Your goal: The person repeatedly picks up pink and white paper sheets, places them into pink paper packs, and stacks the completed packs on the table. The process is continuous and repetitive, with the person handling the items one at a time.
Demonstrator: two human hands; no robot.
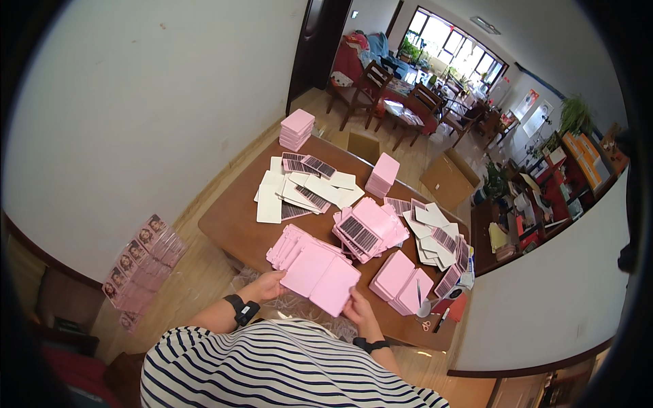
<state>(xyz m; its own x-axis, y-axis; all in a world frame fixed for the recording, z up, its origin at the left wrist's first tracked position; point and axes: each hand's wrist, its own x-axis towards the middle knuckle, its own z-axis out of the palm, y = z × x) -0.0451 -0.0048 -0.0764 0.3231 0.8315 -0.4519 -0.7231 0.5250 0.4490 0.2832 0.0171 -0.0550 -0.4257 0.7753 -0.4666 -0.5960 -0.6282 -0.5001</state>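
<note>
An unfolded pink card box blank (321,277) is held out over the near edge of the table, its crease running across the middle. My left hand (269,285) grips its left edge, and my right hand (358,307) grips its lower right corner. Just behind it lies a pile of flat pink blanks (289,243), partly covered by the held one. Farther right sits a loose heap of pink pieces (381,221) with a dark-striped card (358,233) on top. Two neat pink stacks (394,273) stand to the right of my right hand.
White cards and dark-striped strips (306,187) spread over the brown table (231,204), with another such heap (432,234) at right. Pink stacks (297,129) stand at the far edge. Scissors (426,326) and a black pen (442,317) lie near right. A cardboard box (449,178) stands beyond.
</note>
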